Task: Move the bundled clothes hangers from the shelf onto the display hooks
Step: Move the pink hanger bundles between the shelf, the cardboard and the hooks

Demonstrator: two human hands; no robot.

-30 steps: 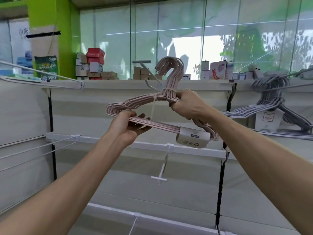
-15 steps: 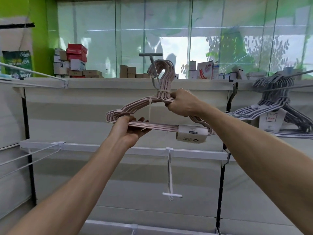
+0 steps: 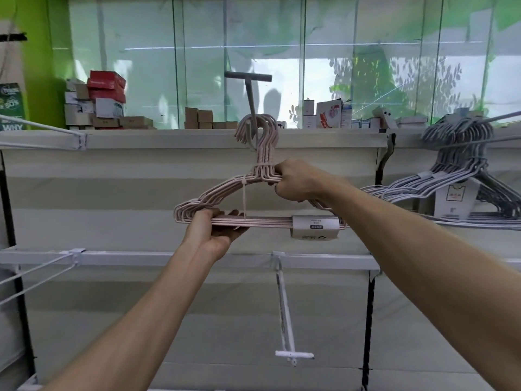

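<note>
A bundle of pale pink hangers (image 3: 225, 193) sits at the centre of the frame, held level in front of a white display wall (image 3: 141, 165). Its cluster of hook tops curls over a grey display hook (image 3: 251, 105) that juts out from the wall's top edge and ends in a flat crossbar; whether the hook already carries the weight cannot be told. A white tie (image 3: 243, 193) hangs down from the bundle's left shoulder to its bottom bar, and a white paper label (image 3: 315, 227) wraps the bottom bars on the right side. The right hand (image 3: 296, 180) has its fingers curled tightly round the neck and right shoulder of the bundle, just below the hook tops. The left hand (image 3: 210, 230) cups the bottom bars from beneath near the left end, fingers bent up round them and the thumb on the near side. At the right of the frame a bundle of grey hangers (image 3: 456, 170) with its own label hangs on a long white rod. Lower centre, a white display hook (image 3: 286, 314) slopes down from a white rail (image 3: 169, 259). Along the top ledge at the upper left stand stacked cardboard boxes (image 3: 98, 103), and small packages sit further right before a glass wall (image 3: 282, 52).
</note>
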